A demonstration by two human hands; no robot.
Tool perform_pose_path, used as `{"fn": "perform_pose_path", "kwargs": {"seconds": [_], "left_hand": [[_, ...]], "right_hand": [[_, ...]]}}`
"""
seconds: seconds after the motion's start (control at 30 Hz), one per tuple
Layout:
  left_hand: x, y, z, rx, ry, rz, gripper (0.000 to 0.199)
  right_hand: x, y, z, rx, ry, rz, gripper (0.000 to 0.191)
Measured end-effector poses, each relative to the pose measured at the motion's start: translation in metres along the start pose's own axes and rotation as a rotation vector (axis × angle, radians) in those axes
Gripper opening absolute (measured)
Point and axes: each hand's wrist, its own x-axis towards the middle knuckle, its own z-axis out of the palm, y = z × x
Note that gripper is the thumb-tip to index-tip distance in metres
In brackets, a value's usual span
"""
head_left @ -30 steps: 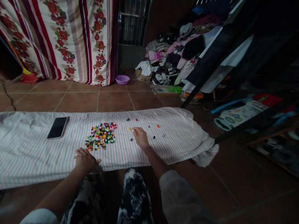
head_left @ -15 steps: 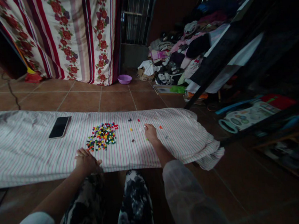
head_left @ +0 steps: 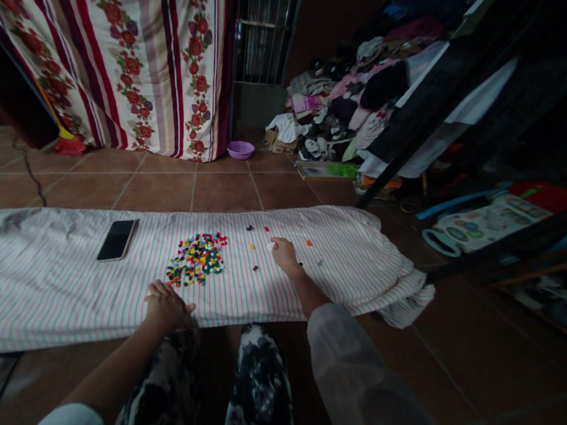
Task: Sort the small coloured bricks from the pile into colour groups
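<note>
My left hand (head_left: 165, 307) rests on the near edge of the striped cloth, its fingers spread and lying on the fabric, holding nothing. Just beyond its fingertips lies a loose pile of small multicoloured pieces (head_left: 198, 258). To the right of the pile my right hand (head_left: 284, 255) is lowered to the cloth, thumb and fingers pinched at a small white piece (head_left: 270, 246), mostly covered by the fingertips. Single pieces lie spaced around that hand: a yellow piece (head_left: 252, 247), a red piece (head_left: 266, 229), a dark piece (head_left: 250, 228), a brown piece (head_left: 255, 268) and an orange piece (head_left: 309, 243).
The striped cloth (head_left: 71, 284) covers a long, low surface before my knees. A phone (head_left: 118, 240) lies left of the pile. Beyond are a tiled floor, a purple basin (head_left: 241, 150), a floral curtain (head_left: 151, 65) and a heap of clothes (head_left: 343, 95). A dark frame stands at right.
My right hand has shifted slightly left, its fingertips now over the white piece. A dark piece shows beside its wrist. My left hand stays put; the view has turned a little.
</note>
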Motion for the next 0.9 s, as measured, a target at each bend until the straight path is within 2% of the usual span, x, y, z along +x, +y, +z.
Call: {"fn": "perform_pose_path", "kwargs": {"seconds": [0.23,0.47,0.67,0.77,0.9], "left_hand": [[0.002,-0.001,0.003,-0.021,0.031,-0.009,0.087],[0.000,-0.002,0.003,-0.050,0.057,0.008,0.088],[0.002,-0.002,0.003,-0.044,0.010,0.000,0.087],[0.004,0.000,0.004,-0.042,-0.024,-0.013,0.086],[0.006,0.001,0.005,-0.065,-0.040,-0.035,0.086]], "right_hand": [[-0.002,0.002,-0.001,0.036,0.040,-0.014,0.042],[-0.002,0.003,0.001,0.061,-0.012,0.011,0.044],[-0.002,0.003,0.001,0.066,0.077,-0.041,0.042],[-0.003,-0.003,0.000,0.081,0.128,-0.064,0.041],[-0.010,-0.022,-0.002,0.122,0.132,-0.135,0.039]]}}
